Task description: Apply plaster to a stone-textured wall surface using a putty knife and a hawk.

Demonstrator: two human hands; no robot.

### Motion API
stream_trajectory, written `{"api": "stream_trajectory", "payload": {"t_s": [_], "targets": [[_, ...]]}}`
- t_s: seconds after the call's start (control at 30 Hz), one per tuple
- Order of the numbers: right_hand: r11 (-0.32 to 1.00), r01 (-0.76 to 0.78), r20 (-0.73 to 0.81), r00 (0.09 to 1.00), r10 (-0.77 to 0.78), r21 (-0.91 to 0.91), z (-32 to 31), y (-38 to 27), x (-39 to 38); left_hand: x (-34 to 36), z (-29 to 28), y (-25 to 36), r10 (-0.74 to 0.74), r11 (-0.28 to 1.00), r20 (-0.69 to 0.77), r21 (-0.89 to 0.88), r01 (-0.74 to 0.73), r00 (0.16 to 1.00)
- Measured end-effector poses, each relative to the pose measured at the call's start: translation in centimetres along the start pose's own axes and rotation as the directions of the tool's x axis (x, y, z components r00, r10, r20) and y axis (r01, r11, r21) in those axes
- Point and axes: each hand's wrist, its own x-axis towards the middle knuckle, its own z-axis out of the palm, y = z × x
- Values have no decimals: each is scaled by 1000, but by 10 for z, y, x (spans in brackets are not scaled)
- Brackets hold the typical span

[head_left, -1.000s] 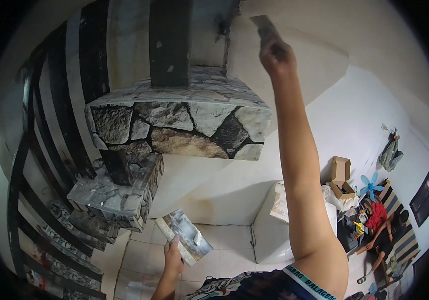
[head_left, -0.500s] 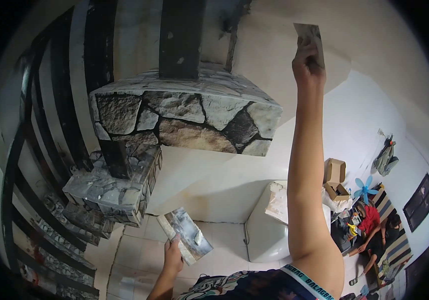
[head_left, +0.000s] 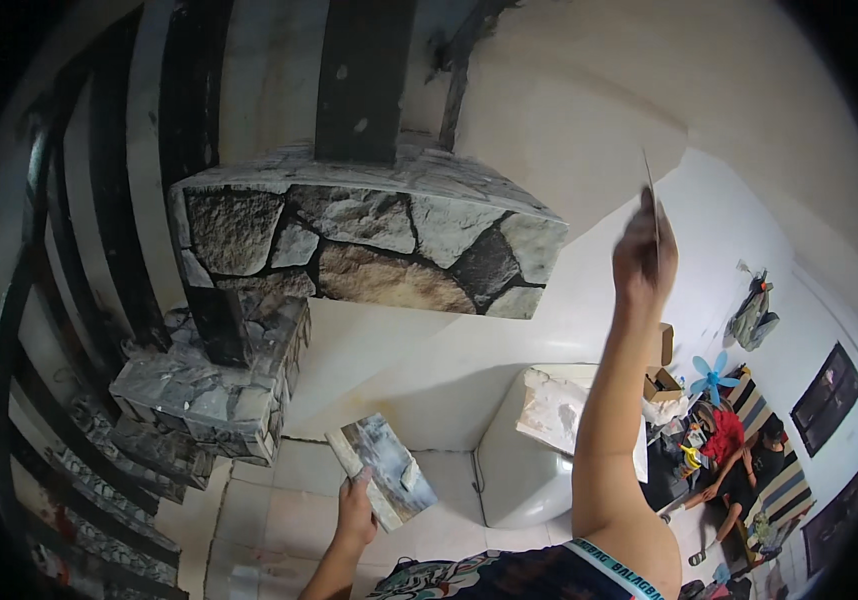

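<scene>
Cream-coloured smooth wall (head_left: 579, 90) fills the upper right, meeting a whiter stretch of wall (head_left: 749, 200) along a slanting border. Out in front of that border, the right hand (head_left: 641, 255) is clenched around a thin, flat, greyish blade (head_left: 649, 172); its handle cannot be made out within the fist. Seen nearly edge-on, the blade has its long axis close to vertical, its tip pointing up past the knuckles, and whether it touches the wall cannot be told. Low and to the left of that fist, well apart from it, lies a rectangular flat board (head_left: 374, 450) smeared grey, white and tan, grasped by the left hand (head_left: 355, 510) at its near left long edge. Its long axis slants from upper left to lower right, so its far short end faces away from the person and its right long edge faces the right arm's side. One small pale lump (head_left: 411, 473) sits by that right edge, on the side away from the left fingers. Beyond the hands, a thick stone-patterned step (head_left: 379, 250) juts out between board and blade, left of the right forearm. A bulky, glossy white box-like object (head_left: 524, 485) stands right of the board, and a seated person (head_left: 767, 460) is farther right.
</scene>
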Motion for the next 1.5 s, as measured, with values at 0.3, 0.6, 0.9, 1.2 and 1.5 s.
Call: {"api": "stream_trajectory", "payload": {"t_s": [0.3,0.6,0.9,1.2,1.5], "targets": [[877,-453,-688,689,228,-162,-64,15,-203,25,15,14,-147,988,73,-29,150,986],[-54,366,232,691,685,-929,-30,16,-234,22,67,22,-155,985,162,99,140,975],[-16,618,348,465,814,-786,-47,-15,-254,2,119,-6,-190,972,253,187,144,949],[28,711,294,255,921,-703,-83,-27,-262,31,73,-46,-228,633,132,773,43,965],[-182,505,124,514,849,-844,-89,-49,-180,22,99,-12,72,996,102,43,-77,992]]}}
